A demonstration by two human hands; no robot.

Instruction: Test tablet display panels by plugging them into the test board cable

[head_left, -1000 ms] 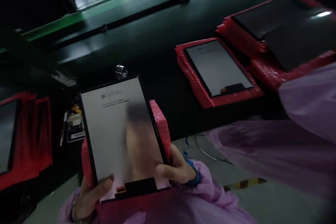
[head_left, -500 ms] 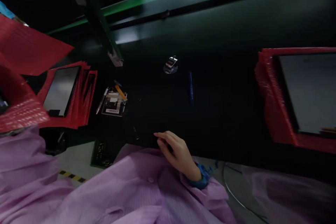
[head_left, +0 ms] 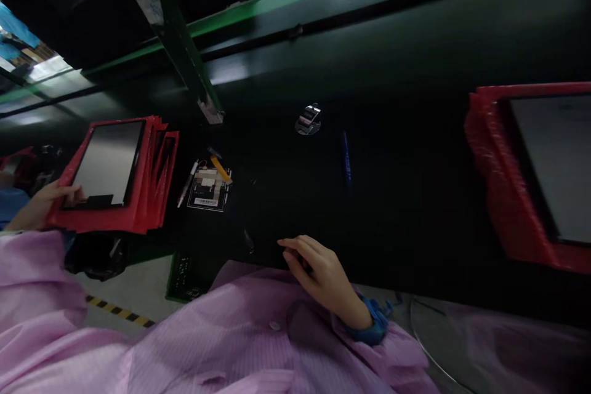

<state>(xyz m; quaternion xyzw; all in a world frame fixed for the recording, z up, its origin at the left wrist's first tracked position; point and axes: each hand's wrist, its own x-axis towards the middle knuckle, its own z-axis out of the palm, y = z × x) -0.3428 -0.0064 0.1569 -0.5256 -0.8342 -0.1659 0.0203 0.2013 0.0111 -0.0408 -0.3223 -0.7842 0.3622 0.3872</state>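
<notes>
Though atop pouches (head_left: 154,191), bare screen (head_left: 111,157)

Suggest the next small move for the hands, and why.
Probably lift the left hand off the panel: its fingertips overlap the panel's near-left corner, yet the panel lies on the red stack and seems supported. The right hand appears empty.
</notes>
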